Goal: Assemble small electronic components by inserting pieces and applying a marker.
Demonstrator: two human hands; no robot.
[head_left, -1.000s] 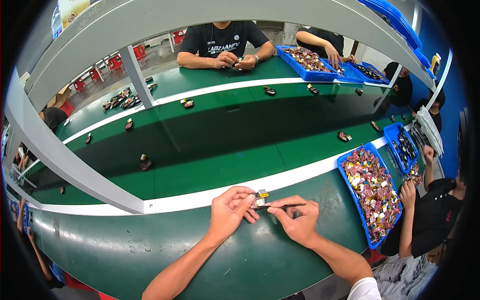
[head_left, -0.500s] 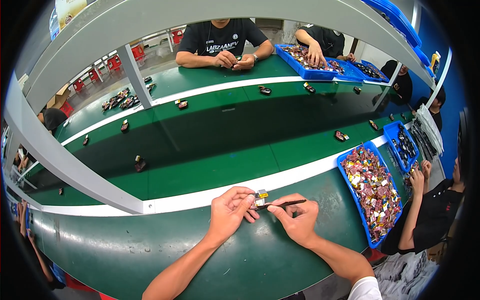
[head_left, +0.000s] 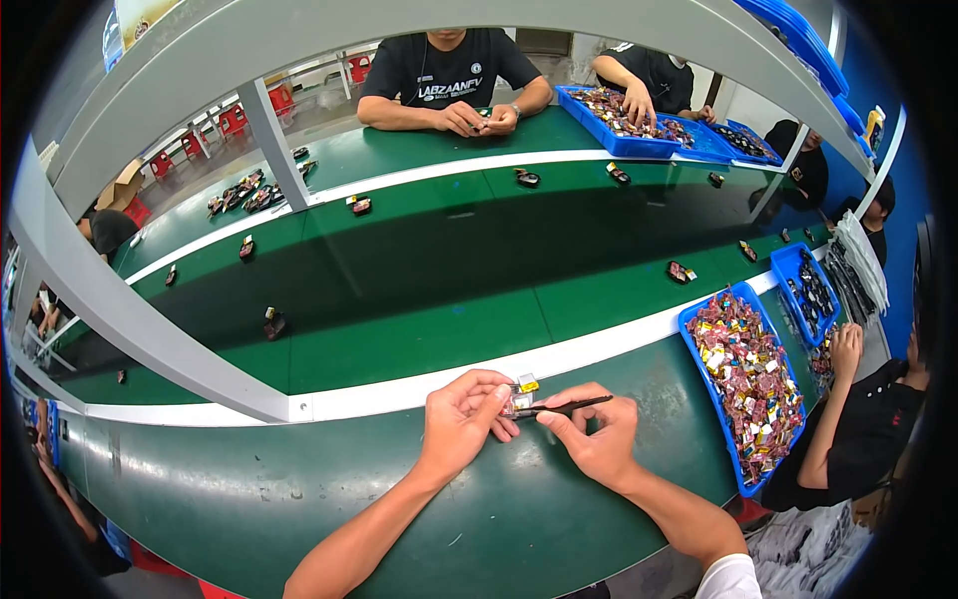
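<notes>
My left hand [head_left: 457,427] pinches a small electronic circuit part [head_left: 524,387] with a yellow and silver block at its upper end. My right hand [head_left: 599,441] grips black tweezers [head_left: 581,404] between thumb and fingers. Their tip reaches the lower part of the circuit part, beside my left fingertips. Whether the tip touches it or lies just over it is too small to tell. Both hands are raised above the near green bench [head_left: 299,489], just in front of the white rail.
A blue tray [head_left: 740,479] heaped with small circuit parts stands to my right, a smaller blue tray [head_left: 804,290] behind it. Beyond the white rail [head_left: 599,351] runs a green belt [head_left: 419,349] carrying spaced dark units. A grey frame [head_left: 150,329] arches overhead. Co-workers sit opposite and at right.
My hands keep nearly the same pose, with the tweezers still at the circuit part. The view has shifted slightly. The right-hand co-worker's hands have moved a little.
</notes>
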